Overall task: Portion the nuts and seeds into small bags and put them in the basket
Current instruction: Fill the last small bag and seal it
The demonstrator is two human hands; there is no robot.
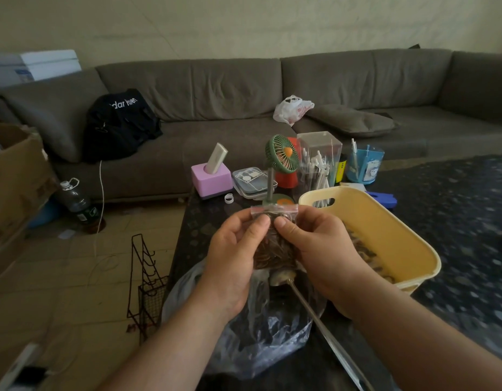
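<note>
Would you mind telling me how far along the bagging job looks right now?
Done: filled bags already lie in the yellow basket. In hand: the left hand and right hand pinch a filled small bag below its zip strip. Left: it is not yet in the basket, and the large plastic bag holds more.

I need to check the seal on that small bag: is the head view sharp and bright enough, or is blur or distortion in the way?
Head view: dim, soft indoor light, no glare; small bag and both thumbs reasonably sharp; right side of the table smeared; wide-angle bending toward the frame edges.
</note>
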